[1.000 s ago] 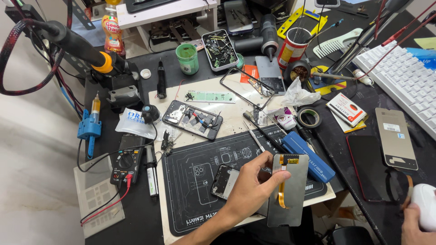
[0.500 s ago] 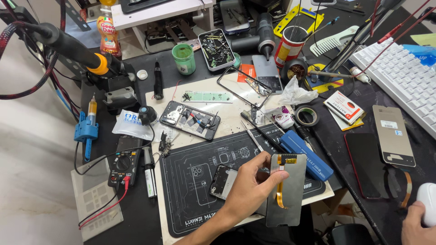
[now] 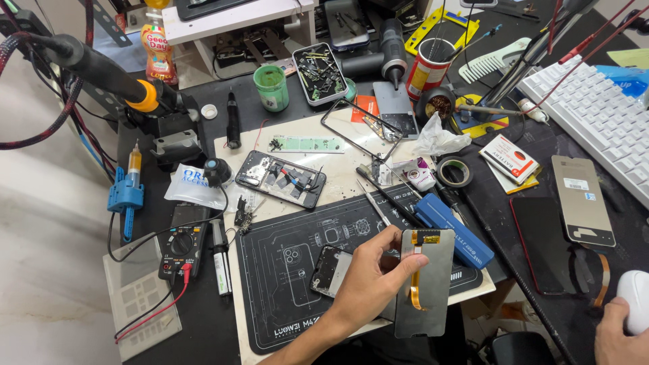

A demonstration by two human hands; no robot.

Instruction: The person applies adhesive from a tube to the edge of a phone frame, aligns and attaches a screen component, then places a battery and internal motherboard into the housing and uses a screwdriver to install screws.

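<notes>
Left hand (image 3: 375, 274) is closed on a grey rectangular phone display panel (image 3: 426, 280) with an orange flex ribbon down its back — thumb across the upper left corner, fingers behind. The panel stands nearly upright over the front edge of the black printed repair mat (image 3: 297, 270), which lies on the dark work surface (image 3: 223, 101).

Right hand (image 3: 618, 334), at the lower right corner of the view, rests on a white rounded object (image 3: 635, 297); most of the hand is out of frame, so I cannot tell whether it grips the object.

Just left of the left hand, a small black phone frame piece (image 3: 329, 272) lies flat on the mat. Just right of the panel — a blue rectangular case (image 3: 453, 230), set diagonally. Further back, an opened black phone with exposed internals (image 3: 280, 178) lies on a pale pad. A yellow-and-black multimeter (image 3: 181, 247) sits well apart at the left.
</notes>
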